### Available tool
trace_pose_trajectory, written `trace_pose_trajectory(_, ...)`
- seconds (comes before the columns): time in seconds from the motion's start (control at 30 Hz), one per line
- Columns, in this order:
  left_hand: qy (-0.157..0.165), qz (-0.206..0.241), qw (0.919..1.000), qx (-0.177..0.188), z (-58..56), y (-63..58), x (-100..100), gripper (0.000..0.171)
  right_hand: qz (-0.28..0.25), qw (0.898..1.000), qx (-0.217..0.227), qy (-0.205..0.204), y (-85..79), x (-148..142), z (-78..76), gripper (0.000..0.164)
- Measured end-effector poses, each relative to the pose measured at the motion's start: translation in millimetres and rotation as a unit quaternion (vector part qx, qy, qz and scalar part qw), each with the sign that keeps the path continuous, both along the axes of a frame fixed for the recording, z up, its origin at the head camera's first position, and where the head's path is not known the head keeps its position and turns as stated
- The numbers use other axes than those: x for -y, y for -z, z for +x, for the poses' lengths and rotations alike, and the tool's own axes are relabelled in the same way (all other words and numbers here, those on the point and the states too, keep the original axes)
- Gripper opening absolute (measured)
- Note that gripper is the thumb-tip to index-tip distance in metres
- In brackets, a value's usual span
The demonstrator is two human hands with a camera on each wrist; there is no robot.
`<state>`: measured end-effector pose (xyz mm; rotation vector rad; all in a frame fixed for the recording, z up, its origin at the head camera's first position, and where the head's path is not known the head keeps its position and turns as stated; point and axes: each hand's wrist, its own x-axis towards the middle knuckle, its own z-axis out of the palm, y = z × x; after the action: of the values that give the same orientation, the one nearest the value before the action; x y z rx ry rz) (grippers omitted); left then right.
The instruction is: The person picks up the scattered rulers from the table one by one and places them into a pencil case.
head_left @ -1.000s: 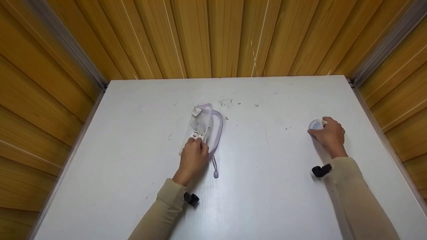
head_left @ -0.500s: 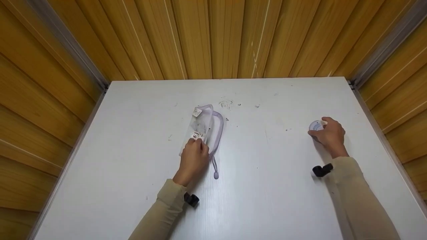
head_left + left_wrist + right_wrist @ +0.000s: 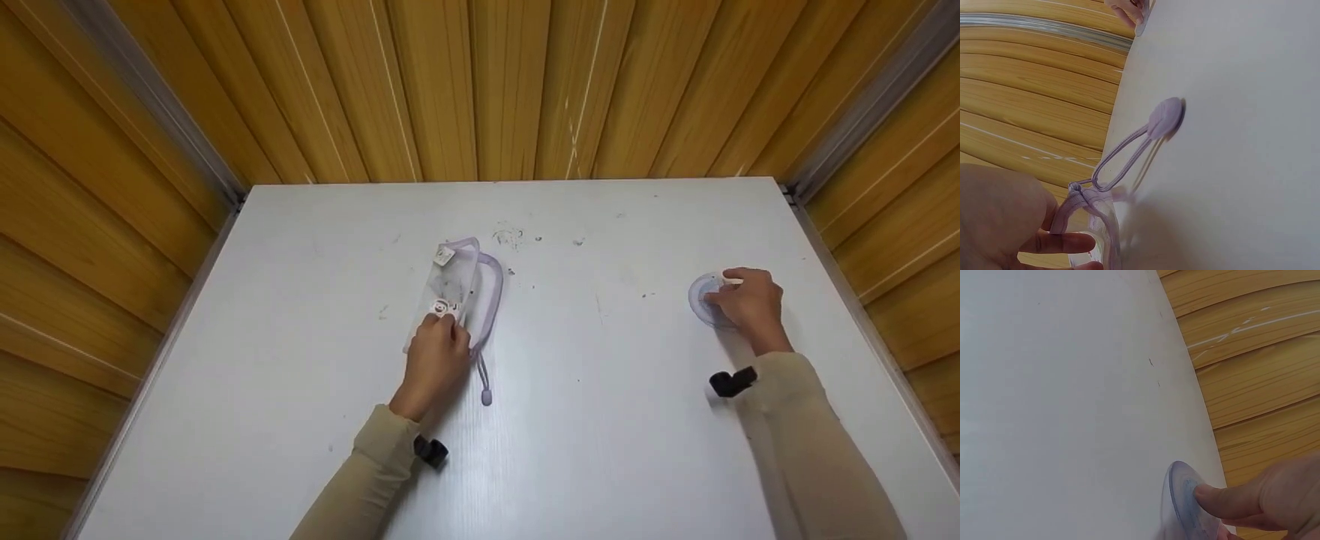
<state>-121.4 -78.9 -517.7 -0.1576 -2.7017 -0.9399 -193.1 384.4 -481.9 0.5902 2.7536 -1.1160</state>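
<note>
In the head view, a see-through pouch [image 3: 450, 281] with lilac trim lies on the white table, a lilac strap [image 3: 495, 300] looped along its right side. My left hand [image 3: 431, 360] grips its near end, where a printed white tag [image 3: 442, 305] shows. The left wrist view has the lilac cord pull [image 3: 1165, 118] dangling past my fingers. Far to the right, my right hand [image 3: 754, 304] holds a thin translucent bluish plastic disc [image 3: 701, 289]. In the right wrist view my thumb presses the face of this disc [image 3: 1181, 475]; the other fingers are mostly hidden.
The white table [image 3: 577, 450] carries small dark marks and scuffs. Wood-look panels [image 3: 510, 90] rise along its back and sides, with metal posts [image 3: 870, 97] at the corners. A black camera [image 3: 731, 382] sits at each wrist.
My right hand has shifted slightly right and its thumb has moved inward over the disc, baring more of its rim. The left hand and the pouch stay in place.
</note>
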Motion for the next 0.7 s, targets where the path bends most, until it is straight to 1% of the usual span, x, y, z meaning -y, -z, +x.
trace_pose_trajectory(0.13, 0.005, -0.003, 1.0000, -0.008, 0.7, -0.3, 0.3, 0.020, 0.000, 1.000, -0.004, 0.008, -0.3, -3.6, 0.4, 0.055)
trace_pose_trajectory(0.3, 0.012, -0.009, 0.9994, -0.031, 0.9, 0.9, 1.1, 0.024, -0.002, 1.000, -0.008, 0.023, 0.3, -6.1, 0.2, 0.053)
trace_pose_trajectory(0.4, 0.010, -0.008, 0.9993, -0.036, 0.9, 1.3, 1.2, 0.024, -0.008, 1.000, -0.010, 0.026, 0.8, -7.1, 0.2, 0.052)
trace_pose_trajectory(0.57, 0.009, -0.009, 0.9993, -0.035, 1.3, 1.2, 1.2, 0.023, -0.006, 1.000, -0.017, 0.020, 0.5, -8.2, 1.2, 0.051)
trace_pose_trajectory(0.7, 0.007, -0.010, 0.9995, -0.029, 1.3, 0.8, 0.8, 0.022, -0.007, 1.000, -0.015, 0.018, 0.3, -8.8, 1.8, 0.050)
